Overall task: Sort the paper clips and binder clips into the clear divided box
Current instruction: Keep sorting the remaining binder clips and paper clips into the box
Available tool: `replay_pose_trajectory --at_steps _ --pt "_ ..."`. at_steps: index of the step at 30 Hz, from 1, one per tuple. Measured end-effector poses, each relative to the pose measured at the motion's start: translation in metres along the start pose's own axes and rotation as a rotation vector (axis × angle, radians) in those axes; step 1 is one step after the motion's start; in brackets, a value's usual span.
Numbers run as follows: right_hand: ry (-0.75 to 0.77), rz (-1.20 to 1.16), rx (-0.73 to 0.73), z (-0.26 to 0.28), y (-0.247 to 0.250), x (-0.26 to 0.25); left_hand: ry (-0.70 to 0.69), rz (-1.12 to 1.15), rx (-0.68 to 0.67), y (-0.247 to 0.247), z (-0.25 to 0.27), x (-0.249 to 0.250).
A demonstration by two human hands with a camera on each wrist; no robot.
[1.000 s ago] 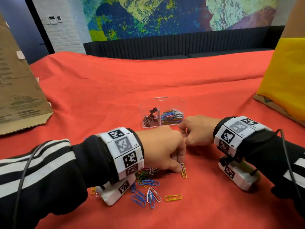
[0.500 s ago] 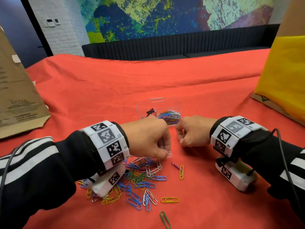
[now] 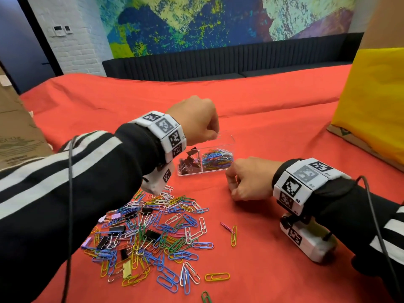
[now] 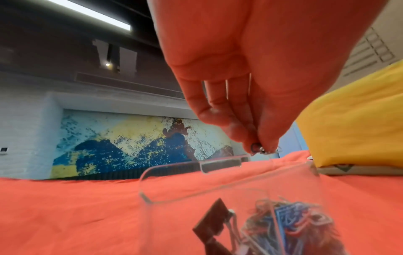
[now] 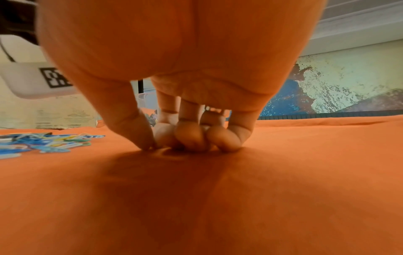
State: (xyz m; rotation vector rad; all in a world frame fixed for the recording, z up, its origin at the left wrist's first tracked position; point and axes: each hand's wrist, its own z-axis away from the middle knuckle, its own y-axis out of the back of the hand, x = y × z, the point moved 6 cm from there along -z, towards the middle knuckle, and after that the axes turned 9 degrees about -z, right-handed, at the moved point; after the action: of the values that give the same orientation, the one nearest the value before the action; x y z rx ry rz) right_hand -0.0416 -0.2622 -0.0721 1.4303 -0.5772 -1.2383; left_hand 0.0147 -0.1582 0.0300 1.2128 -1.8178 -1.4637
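The left hand (image 3: 196, 121) hung above the clear divided box (image 3: 227, 136), its fingertips (image 4: 253, 143) pinched together on a small silvery paper clip (image 4: 265, 151) just over the box's open top. The box stood near the middle of the desk (image 3: 273, 132), which was covered by a red cloth. Its left compartment held dark binder clips (image 3: 189, 160) and its right compartment a tangle of coloured paper clips (image 3: 217, 158).

The right hand (image 3: 247, 178) rested on the cloth just beside the box's right front corner, fingers curled under with their tips (image 5: 189, 138) pressed down onto the fabric; I could not tell whether anything lay beneath them.

Toward the near edge of the desk, below the left forearm, lay a spread-out heap of loose paper clips (image 3: 166, 232) in blue, yellow, green, white and pink, with several black binder clips (image 3: 117, 229) mixed in. A yellow clip (image 3: 234, 236) and a pink one (image 3: 225, 226) lay a little apart on the heap's right side.

A brown cardboard sheet (image 3: 15, 136) leaned at the left edge, and something yellow (image 3: 371, 101) stood at the right edge.
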Motion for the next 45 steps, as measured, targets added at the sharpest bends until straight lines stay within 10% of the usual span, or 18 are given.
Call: replay_pose_trajectory --at_steps 12,19,45 --pt "0.007 -0.002 -0.010 -0.001 -0.001 0.001 -0.098 0.046 0.005 -0.003 0.044 0.019" --pt "0.027 -0.018 -0.004 -0.004 -0.001 0.000 -0.423 -0.095 -0.405 -0.026 0.119 0.093" --pt "-0.027 -0.041 0.006 0.001 0.000 -0.001 -0.583 0.161 -0.453 -0.019 0.172 0.099"
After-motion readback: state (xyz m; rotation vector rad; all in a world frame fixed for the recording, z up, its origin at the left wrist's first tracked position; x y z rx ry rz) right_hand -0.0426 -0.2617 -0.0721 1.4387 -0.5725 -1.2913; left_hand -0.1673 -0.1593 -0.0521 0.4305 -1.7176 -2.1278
